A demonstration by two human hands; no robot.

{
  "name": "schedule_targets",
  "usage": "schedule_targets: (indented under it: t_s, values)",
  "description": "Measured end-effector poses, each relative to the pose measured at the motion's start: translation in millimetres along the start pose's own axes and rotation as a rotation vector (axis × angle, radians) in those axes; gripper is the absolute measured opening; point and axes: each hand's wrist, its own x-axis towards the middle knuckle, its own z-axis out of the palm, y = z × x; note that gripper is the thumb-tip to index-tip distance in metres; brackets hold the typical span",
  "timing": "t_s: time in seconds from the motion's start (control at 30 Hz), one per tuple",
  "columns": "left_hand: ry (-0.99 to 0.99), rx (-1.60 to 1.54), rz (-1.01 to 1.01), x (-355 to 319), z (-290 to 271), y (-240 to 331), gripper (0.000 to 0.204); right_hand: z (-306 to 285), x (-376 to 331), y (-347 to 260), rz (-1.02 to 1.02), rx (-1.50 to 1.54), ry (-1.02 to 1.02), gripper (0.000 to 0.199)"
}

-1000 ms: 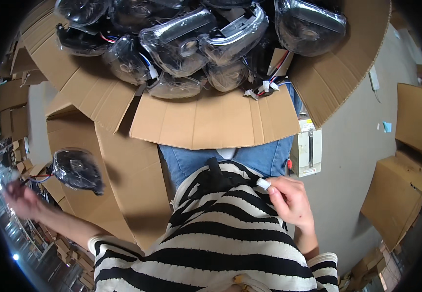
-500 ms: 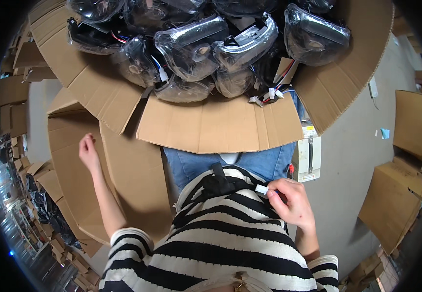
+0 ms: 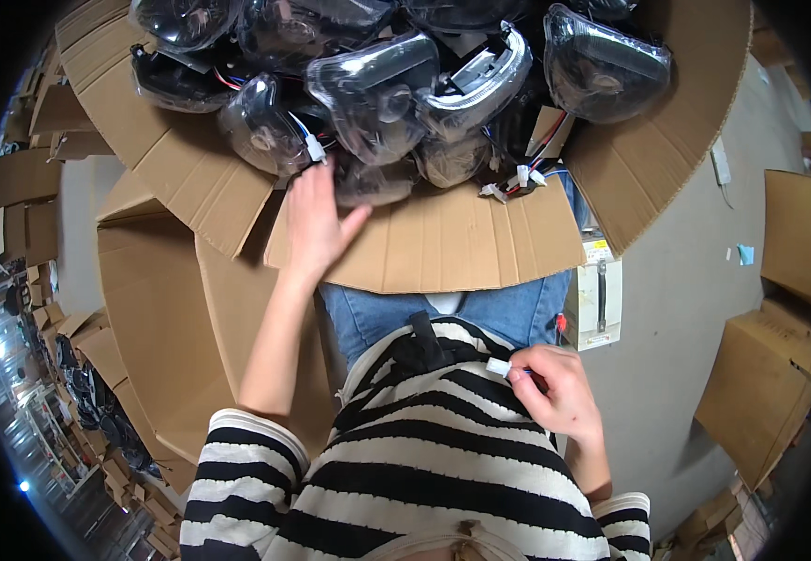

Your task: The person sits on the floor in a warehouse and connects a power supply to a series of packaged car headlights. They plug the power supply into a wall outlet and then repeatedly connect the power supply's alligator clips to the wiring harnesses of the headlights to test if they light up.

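Note:
My left hand (image 3: 317, 224) reaches over the near flap of the cardboard box (image 3: 443, 248). Its fingers are stretched out and the thumb stands apart. The fingertips are at a plastic-wrapped headlight (image 3: 377, 182), just below a white wire connector (image 3: 315, 148); I cannot tell whether they touch it. Several other clear-lensed headlights (image 3: 382, 103) in plastic film fill the box. Close to my striped shirt, my right hand (image 3: 560, 388) pinches a white plug connector (image 3: 498, 367) with a bit of blue wire behind it.
More white connectors (image 3: 522, 178) on coloured wires hang over the box's near edge. An open cardboard box (image 3: 158, 309) stands at the left. A pale case with a dark handle (image 3: 600, 294) sits on the floor at right, with cardboard boxes (image 3: 766, 383) beyond.
My left hand has swung from above the left-hand box up and right to the headlights, its fingers straightening out. My right hand keeps the plug connector in nearly the same place.

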Motion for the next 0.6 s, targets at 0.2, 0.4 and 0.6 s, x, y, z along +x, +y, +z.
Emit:
schedule_targets:
  t_s: [0.2,0.4,0.6]
  values:
    - [-0.15,0.105,0.3,-32.5,-18.3,22.9,0.059,0.5,2.7,3.0,-0.086,-0.002,0.037,0.005]
    - [-0.158,-0.418,0.207,-3.5,-111.2,40.7,0.032,0.3,0.5,5.4,-0.095,0.013,0.054,0.004]
    - [-0.122,-0.489,0.217,21.3,-91.2,51.7,0.024,-4.1,-1.6,5.3,-0.132,0.009,0.092,0.004]
